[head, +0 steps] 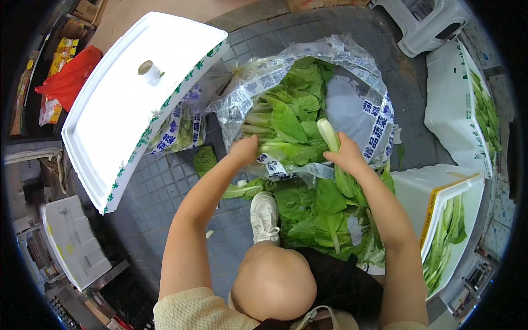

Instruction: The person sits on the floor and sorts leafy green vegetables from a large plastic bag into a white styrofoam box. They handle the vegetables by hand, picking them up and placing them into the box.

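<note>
A clear plastic bag [381,119] with blue printing lies on the floor in front of me, its mouth spread wide. Inside it, leafy green vegetables [288,119] are stacked with their pale stem ends to the left. My right hand [346,153] grips one green stalk [328,133] at the bag's near right side; its pale cut end points up and its leaves hang below the hand. At the bag's left rim, my left hand [246,150] is curled against the stem ends. Whether it holds a stem or the plastic is hidden. Loose leaves [326,214] are piled below the bag.
A white foam lid [119,95] carrying a tape roll [149,72] is at left, over another bag of greens [181,128]. Foam boxes [447,103] with greens stand at right, below a plastic stool [429,24]. Leaf scraps [243,189] lie near my shoe [264,216].
</note>
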A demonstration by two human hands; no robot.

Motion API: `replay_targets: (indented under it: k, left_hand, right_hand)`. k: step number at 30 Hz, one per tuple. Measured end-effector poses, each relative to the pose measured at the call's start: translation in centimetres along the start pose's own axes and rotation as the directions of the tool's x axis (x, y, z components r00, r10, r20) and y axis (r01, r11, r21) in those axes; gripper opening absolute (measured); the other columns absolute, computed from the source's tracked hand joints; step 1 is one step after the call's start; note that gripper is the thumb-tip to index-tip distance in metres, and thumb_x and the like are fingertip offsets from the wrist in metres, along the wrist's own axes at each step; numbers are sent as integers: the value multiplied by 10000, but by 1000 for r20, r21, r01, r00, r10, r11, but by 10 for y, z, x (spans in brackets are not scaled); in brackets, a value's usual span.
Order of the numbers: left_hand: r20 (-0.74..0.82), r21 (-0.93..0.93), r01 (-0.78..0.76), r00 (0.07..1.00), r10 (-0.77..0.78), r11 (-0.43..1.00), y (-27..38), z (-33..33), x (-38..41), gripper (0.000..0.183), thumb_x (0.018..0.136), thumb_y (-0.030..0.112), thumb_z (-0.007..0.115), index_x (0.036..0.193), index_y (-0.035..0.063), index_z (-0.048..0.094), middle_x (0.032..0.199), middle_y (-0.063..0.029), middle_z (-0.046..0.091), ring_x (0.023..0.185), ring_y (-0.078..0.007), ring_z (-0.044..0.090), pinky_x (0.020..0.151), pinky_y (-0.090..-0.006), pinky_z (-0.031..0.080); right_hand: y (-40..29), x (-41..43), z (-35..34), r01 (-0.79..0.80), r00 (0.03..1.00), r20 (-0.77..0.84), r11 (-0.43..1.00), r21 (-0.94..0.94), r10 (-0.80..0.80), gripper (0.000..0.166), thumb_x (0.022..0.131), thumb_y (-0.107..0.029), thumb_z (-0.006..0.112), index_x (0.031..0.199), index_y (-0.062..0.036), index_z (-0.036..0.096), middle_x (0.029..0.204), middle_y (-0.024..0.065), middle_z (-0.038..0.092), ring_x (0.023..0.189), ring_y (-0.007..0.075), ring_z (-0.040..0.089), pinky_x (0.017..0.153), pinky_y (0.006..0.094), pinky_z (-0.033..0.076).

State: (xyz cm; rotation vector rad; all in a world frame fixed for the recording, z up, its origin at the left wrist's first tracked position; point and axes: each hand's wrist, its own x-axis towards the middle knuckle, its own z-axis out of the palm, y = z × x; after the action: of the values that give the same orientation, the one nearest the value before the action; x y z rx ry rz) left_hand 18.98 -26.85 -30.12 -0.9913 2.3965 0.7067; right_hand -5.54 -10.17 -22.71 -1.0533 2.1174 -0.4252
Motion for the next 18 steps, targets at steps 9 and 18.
replay_targets:
  k: [9,18]
  left_hand:
    - [-172,-525,-178,980,101,832,58,-144,-54,420,709,211,720,1053,4,599,870,-92,653,789,-162,614,722,-282,482]
    - [-509,-725,-522,846,160,449,143,-240,-107,401,738,381,694,898,27,597,775,-31,611,615,-84,522,547,-230,416]
  right_hand:
    - [-6,-36,-75,72,954,-300,963,260,9,603,660,-283,703,1124,29,478,951,176,596,858,283,588,762,357,453]
    - [-39,-128,-154,316,814,-578,874,369,-50,626,675,-280,717,1153,32,460,972,127,583,870,202,570,753,315,448]
